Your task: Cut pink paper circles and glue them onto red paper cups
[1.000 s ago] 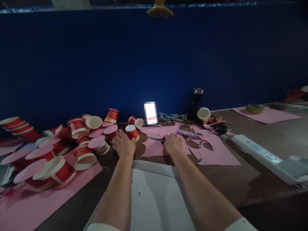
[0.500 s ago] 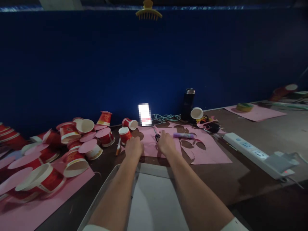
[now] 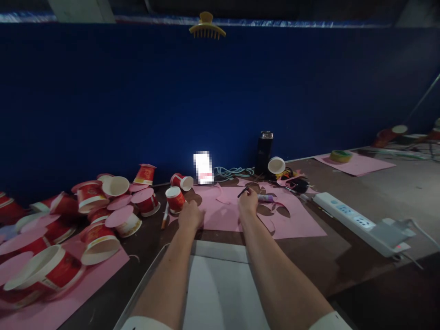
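Observation:
My left hand (image 3: 190, 216) is closed over the left edge of the cut pink paper (image 3: 220, 220), close beside a red paper cup (image 3: 175, 200). Its fingertips are hidden, so what they grip does not show. On the right part of the paper, my right hand (image 3: 248, 202) is closed around dark-handled scissors (image 3: 242, 192), mostly covered by the fingers. A purple glue stick (image 3: 265, 198) lies just right of that hand. Between the hands rests a curved pink paper strip (image 3: 222, 197). Round holes show in the sheet.
Many red cups (image 3: 91, 197), several topped with pink discs, crowd the left. A brown-tipped marker (image 3: 165, 215) lies nearby. Behind are a lit phone (image 3: 203, 167), a cable (image 3: 233, 173) and a dark bottle (image 3: 264, 153). A power strip (image 3: 357, 222) is right; a white box (image 3: 220, 293) is in front.
My right hand has moved right with the scissors, away from the left hand and towards the glue stick. The left hand stays beside the cup. The view has shifted slightly.

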### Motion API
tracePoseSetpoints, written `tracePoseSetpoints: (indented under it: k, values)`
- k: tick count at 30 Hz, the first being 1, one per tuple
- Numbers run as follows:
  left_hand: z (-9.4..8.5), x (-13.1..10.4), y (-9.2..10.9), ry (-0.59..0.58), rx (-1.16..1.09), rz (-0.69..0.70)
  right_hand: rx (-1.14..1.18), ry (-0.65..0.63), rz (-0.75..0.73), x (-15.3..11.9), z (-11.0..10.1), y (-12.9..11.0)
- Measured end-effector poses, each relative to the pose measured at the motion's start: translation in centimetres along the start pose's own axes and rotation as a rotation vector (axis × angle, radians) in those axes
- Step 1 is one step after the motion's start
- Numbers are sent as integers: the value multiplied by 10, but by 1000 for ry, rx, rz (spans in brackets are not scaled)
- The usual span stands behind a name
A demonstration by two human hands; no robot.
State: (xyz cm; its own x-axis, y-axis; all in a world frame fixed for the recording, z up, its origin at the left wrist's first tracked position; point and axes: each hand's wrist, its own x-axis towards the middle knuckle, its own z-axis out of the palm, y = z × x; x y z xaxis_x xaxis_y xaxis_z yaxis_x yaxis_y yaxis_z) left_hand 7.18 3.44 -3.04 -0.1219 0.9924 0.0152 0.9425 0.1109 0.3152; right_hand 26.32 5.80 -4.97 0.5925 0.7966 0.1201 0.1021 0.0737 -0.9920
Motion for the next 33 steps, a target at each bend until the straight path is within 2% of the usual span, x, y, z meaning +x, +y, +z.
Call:
tracePoseSetpoints:
  k: [3, 6, 9, 11, 15, 19, 22, 28, 33]
  values:
    - [1, 4, -2, -43, -72, -30, -61, 174, 13, 4, -4, -6]
    - [3, 6, -5, -51, -135, -68, -101, 243, -53, 1, -3, -10]
    - [3, 5, -8, -10, -157, -26, -98, 214, -184, -4, 3, -11]
    - [2, 3, -8, 23, -141, 19, -70, 187, -208, -6, 7, -8]
    - [0, 0, -6, 58, -140, 51, -30, 160, -163, -6, 9, -2]
    - [-1, 0, -4, 30, -252, 4, -17, 149, -119, -6, 9, -3]
    - [-1, 0, -4, 65, -289, -29, -22, 139, -93, -8, 9, -6]
    - [3, -8, 7, 52, -32, 107, -56, 89, -77, -14, 8, -8]
    - [1, -16, 18, -7, -2, 85, -107, -35, -56, -17, 6, -4]
